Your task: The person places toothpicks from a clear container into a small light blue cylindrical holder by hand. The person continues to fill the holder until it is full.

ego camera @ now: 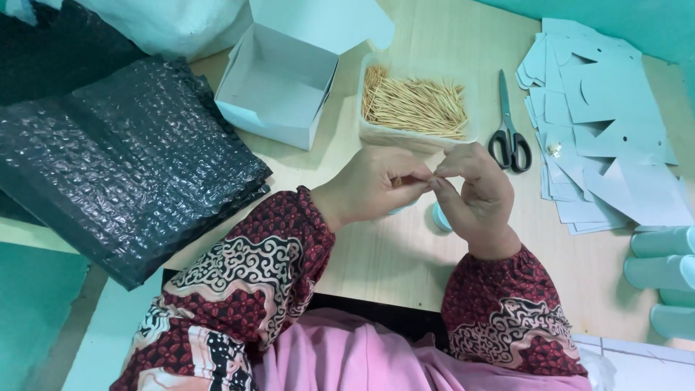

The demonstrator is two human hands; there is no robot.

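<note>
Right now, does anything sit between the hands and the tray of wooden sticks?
Nothing visible: bare table lies between the left hand, the right hand and the stick tray. The scissors lie beside it.

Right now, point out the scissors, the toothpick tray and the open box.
scissors (510, 141), head view, on the black handles.
toothpick tray (416, 136), head view, on its near rim.
open box (271, 127), head view, on its front wall.

white open box (279, 87) top centre | black bubble mailers (116, 159) left
</note>
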